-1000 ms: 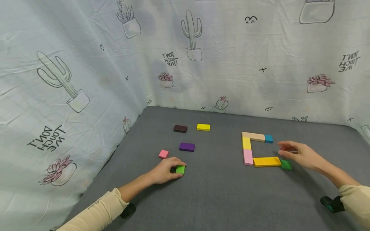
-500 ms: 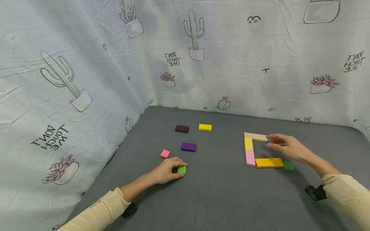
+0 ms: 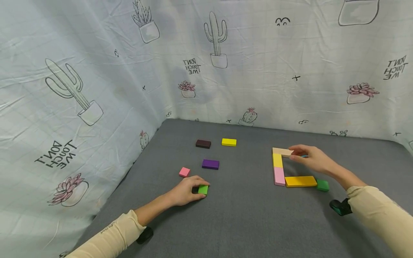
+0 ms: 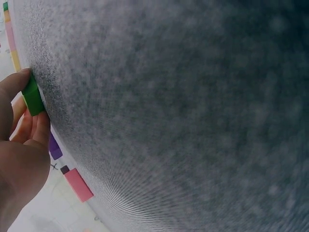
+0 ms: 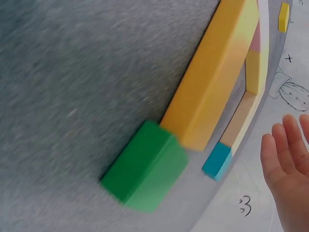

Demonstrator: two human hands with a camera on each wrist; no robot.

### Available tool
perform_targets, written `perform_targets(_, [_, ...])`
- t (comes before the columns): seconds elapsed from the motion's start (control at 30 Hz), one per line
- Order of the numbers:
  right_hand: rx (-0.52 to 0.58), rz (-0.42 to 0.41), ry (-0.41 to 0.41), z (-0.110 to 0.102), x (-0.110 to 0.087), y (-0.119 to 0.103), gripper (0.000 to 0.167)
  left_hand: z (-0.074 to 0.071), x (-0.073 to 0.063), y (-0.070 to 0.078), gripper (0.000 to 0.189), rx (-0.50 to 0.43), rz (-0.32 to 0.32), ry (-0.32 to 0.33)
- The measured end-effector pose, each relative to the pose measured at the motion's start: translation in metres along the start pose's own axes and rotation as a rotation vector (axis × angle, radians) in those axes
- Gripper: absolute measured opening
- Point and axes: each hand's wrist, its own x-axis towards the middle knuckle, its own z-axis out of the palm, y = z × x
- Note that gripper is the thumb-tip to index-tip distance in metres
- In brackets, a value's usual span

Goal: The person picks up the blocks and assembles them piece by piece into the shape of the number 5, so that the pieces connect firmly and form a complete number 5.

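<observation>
Well left of the long orange block (image 3: 300,181), I see the left hand (image 3: 186,191) pinching a lime-green block (image 3: 203,190) between thumb and fingers; beyond that orange block, the right hand (image 3: 314,161) hangs over the beige block (image 3: 281,152) and blue block (image 5: 217,162), fingers relaxed, apart from the thumb; a dark green block (image 3: 322,185) touches the orange block's right end

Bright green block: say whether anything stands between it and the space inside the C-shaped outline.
Yes: between the bright green block in the left hand and that space lie the light pink block and pale yellow block forming its left edge.
</observation>
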Motion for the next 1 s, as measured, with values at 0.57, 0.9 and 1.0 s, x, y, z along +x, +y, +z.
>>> perform_targets(0.57, [0.055, 0.009, -0.039, 0.020, 0.042, -0.025, 0.045, -0.001, 0.001, -0.001, 0.037, 0.012, -0.009, -0.003])
perform_targets(0.9, [0.064, -0.017, -0.025, 0.038, 0.074, -0.039, 0.044, -0.001, 0.000, -0.002, 0.036, 0.013, -0.008, -0.002])
perform_targets(1.0, [0.062, -0.028, -0.025, 0.044, 0.083, -0.040, 0.045, -0.001, 0.000, -0.002, 0.036, 0.010, -0.006, -0.002])
